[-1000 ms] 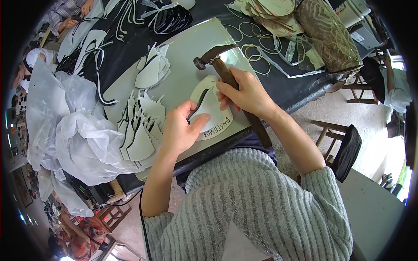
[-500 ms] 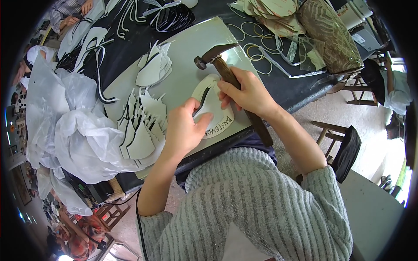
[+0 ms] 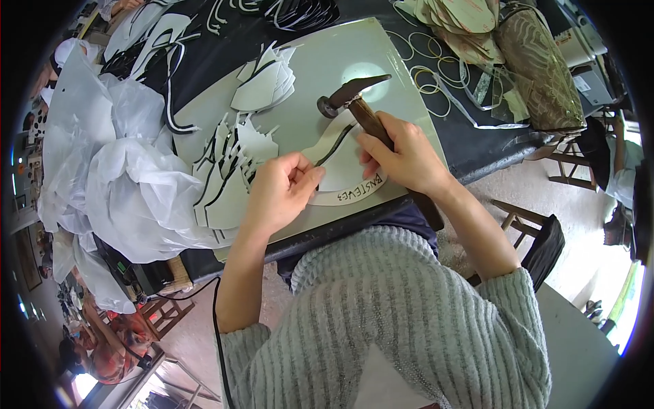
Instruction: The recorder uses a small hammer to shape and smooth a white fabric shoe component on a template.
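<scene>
My right hand (image 3: 411,151) is wrapped round the wooden handle of a hammer (image 3: 368,120), whose dark metal head points up and away over the board. Below it lies a white curved piece (image 3: 373,185) with handwriting along its near band. A narrow black strip (image 3: 337,144) runs down the piece's left side to my left hand (image 3: 283,191). The thumb and forefinger of that hand are pinched together at the strip's lower end. Part of the piece is hidden by my hands.
Two groups of white cut pieces with black edging (image 3: 264,85) lie on the pale board (image 3: 320,68). Crumpled translucent plastic (image 3: 136,191) fills the left side. Rubber bands, a stack of cut sheets (image 3: 460,24) and a patterned roll (image 3: 541,71) lie at the far right. Other people sit nearby.
My left thumb, stretched over the white piece before, is now pinched against the fingers at the black strip. My right hand keeps its hold on the hammer. The whole view has shifted slightly.
</scene>
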`<state>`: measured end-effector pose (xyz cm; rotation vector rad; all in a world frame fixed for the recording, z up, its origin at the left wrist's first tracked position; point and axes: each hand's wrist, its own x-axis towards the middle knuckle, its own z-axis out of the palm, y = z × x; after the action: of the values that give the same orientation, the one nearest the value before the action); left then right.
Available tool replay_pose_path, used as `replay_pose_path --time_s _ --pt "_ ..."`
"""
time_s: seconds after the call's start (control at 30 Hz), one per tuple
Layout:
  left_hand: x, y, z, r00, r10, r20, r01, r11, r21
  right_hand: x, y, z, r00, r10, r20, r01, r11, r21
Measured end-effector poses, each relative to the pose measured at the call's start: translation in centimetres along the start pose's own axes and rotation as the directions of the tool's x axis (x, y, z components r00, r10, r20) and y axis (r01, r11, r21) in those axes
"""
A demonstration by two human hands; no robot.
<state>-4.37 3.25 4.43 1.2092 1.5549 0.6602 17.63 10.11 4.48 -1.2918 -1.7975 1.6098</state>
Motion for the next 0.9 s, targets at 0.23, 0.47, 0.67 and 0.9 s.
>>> replay_pose_path --time_s 0.23,0.47,0.67,0.9 --pt "0.3 -0.3 -0.4 0.998 -0.043 0.055 0.041 0.999 0.034 0.0 -0.3 0.2 1.000 0.015 -0.011 -0.015 0.999 -0.049" --pt "-0.2 0.0 0.5 0.966 0.258 -0.036 -0.206 0.840 0.503 0.0 0.0 -0.1 0.999 -0.023 -0.023 0.021 0.996 -0.084" --pt "-1.8 0.2 4.0 0.660 0.751 -0.029 -0.544 0.503 0.671 0.3 -0.1 -0.5 0.996 0.074 0.055 -0.079 0.992 0.099" --pt "-2.0 -1.6 4.4 0.744 0.640 0.190 -0.578 0.476 0.663 -0.7 -0.8 -5.7 0.999 -0.015 -0.044 -0.004 0.911 -0.413"
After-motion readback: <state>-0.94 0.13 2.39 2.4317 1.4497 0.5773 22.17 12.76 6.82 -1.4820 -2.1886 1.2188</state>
